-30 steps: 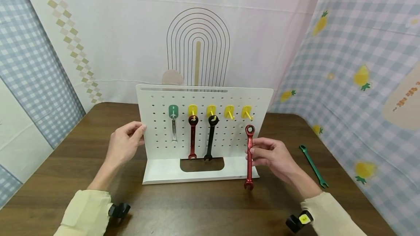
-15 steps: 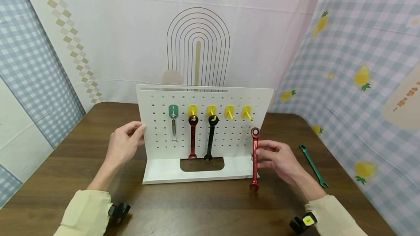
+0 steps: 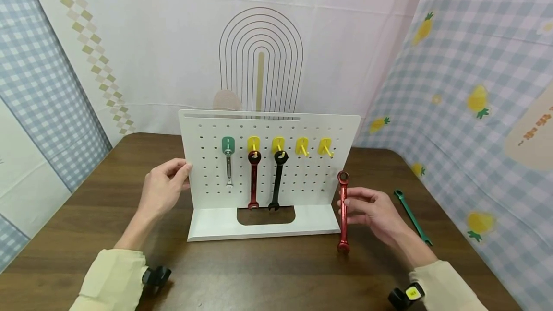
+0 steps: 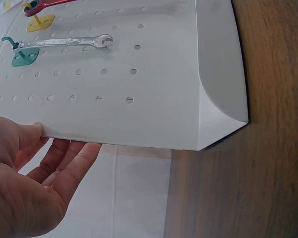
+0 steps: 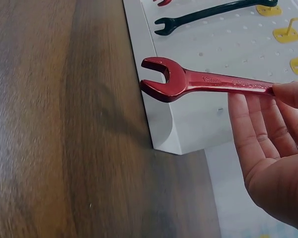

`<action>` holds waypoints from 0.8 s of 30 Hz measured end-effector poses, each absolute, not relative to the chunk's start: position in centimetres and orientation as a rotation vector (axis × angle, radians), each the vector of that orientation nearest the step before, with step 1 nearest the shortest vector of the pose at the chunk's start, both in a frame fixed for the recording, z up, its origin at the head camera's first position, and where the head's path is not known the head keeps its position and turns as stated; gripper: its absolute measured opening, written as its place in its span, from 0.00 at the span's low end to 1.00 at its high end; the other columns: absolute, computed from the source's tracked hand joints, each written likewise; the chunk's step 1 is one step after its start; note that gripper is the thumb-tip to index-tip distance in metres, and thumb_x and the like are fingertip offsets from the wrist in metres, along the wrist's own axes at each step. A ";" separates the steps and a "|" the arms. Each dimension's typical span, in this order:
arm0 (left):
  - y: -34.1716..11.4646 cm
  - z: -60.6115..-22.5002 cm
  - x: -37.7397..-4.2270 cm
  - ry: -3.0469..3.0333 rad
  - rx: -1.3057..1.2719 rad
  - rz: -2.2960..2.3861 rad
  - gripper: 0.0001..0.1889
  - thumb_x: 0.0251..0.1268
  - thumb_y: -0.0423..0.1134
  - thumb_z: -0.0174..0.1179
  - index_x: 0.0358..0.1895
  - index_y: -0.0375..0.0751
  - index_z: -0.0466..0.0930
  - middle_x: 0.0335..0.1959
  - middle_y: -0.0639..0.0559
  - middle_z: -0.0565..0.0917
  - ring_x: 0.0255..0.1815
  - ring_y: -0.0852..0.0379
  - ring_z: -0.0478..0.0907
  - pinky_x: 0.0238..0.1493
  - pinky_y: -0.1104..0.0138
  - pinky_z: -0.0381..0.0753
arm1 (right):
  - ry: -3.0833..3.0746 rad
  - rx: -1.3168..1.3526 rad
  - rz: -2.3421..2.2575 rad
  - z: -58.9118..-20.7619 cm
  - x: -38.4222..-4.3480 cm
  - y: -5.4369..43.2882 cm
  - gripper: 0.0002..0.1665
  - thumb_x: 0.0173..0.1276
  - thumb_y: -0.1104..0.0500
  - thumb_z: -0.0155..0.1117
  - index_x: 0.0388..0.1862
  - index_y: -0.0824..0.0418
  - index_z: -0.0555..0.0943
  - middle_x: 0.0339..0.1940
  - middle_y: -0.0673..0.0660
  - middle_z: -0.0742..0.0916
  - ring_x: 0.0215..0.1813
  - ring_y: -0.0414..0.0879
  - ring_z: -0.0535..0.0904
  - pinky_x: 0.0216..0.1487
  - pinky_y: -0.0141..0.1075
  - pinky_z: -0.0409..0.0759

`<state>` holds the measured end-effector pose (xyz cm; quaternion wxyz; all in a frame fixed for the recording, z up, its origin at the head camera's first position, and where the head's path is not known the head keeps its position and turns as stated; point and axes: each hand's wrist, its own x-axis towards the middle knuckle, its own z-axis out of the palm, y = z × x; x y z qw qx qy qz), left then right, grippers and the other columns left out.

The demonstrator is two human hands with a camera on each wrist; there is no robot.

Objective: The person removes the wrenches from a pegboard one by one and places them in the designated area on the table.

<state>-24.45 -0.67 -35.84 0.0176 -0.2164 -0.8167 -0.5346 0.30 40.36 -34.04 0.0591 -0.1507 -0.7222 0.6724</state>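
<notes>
A white pegboard (image 3: pixel 263 181) stands upright on the table. My left hand (image 3: pixel 164 186) pinches its left edge, thumb in front and fingers behind, as the left wrist view shows. In my right hand (image 3: pixel 371 212) a red combination wrench (image 3: pixel 343 212) is held upright between thumb and fingers, just off the board's right edge, ring end up. The right wrist view shows its open end (image 5: pixel 164 82) pointing away from the hand. On the board hang a silver wrench (image 3: pixel 229 169), a dark red wrench (image 3: pixel 254 181) and a black wrench (image 3: pixel 278 181).
Two yellow hooks, one (image 3: pixel 302 147) and another (image 3: pixel 325 147) at the far right, bear nothing. A green wrench (image 3: pixel 413 217) lies on the brown table (image 3: pixel 259 277), right of my right hand. Patterned cloth (image 3: pixel 173 52) surrounds the table.
My right hand has moved right and slightly down with the red wrench, from in front of the board to beyond its right edge. The left hand stays in place.
</notes>
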 end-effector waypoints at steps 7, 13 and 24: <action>-0.7 -35.8 -24.5 -2.536 -0.682 -1.661 0.18 0.84 0.45 0.56 0.56 0.34 0.85 0.48 0.34 0.88 0.42 0.52 0.88 0.44 0.70 0.93 | -2.173 -0.437 2.037 -34.5 0.8 41.3 0.10 0.78 0.64 0.66 0.55 0.59 0.87 0.43 0.52 0.93 0.46 0.45 0.91 0.45 0.42 0.95; -0.7 -35.7 -24.5 -2.542 -0.675 -1.662 0.18 0.84 0.46 0.56 0.56 0.34 0.85 0.48 0.34 0.88 0.42 0.51 0.88 0.44 0.69 0.93 | -2.139 -0.465 2.055 -34.8 1.4 42.0 0.11 0.78 0.65 0.65 0.52 0.54 0.88 0.44 0.51 0.94 0.47 0.44 0.91 0.45 0.40 0.95; -0.7 -35.7 -24.4 -2.550 -0.675 -1.665 0.18 0.84 0.46 0.56 0.56 0.34 0.85 0.49 0.34 0.88 0.43 0.50 0.88 0.44 0.70 0.93 | -2.160 -0.552 2.018 -35.0 2.1 43.5 0.11 0.79 0.63 0.65 0.54 0.53 0.89 0.44 0.50 0.94 0.47 0.44 0.91 0.45 0.39 0.94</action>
